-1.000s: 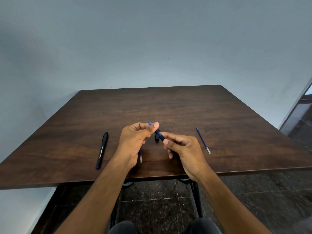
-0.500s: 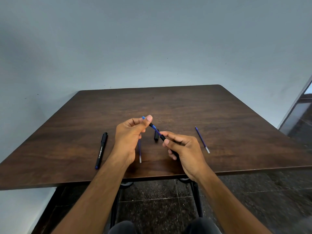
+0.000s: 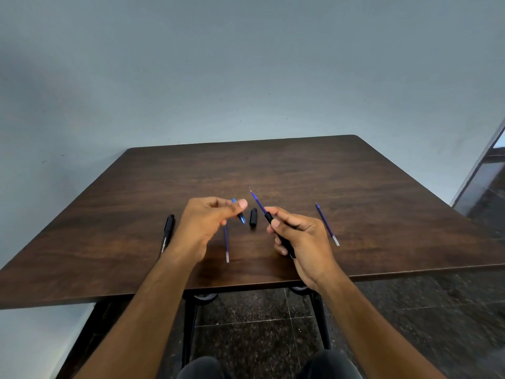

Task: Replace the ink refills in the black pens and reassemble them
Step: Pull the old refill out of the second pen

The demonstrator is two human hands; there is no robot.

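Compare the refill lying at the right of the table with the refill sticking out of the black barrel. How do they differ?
The right refill lies flat and loose on the table; the barrel's refill points up, off the table. The right refill shows whole, with a pale end; the other is partly hidden in the barrel, which the right hand holds. Both are thin and blue.

We saw soft, even, rather dim light with a cool cast on the wall (image 3: 246,64). The dark surface (image 3: 355,187) carried a faint sheen and only weak shadows. The wide lens bowed the edges, the left hand (image 3: 203,222) smeared with motion blur, and the lower corners went soft.
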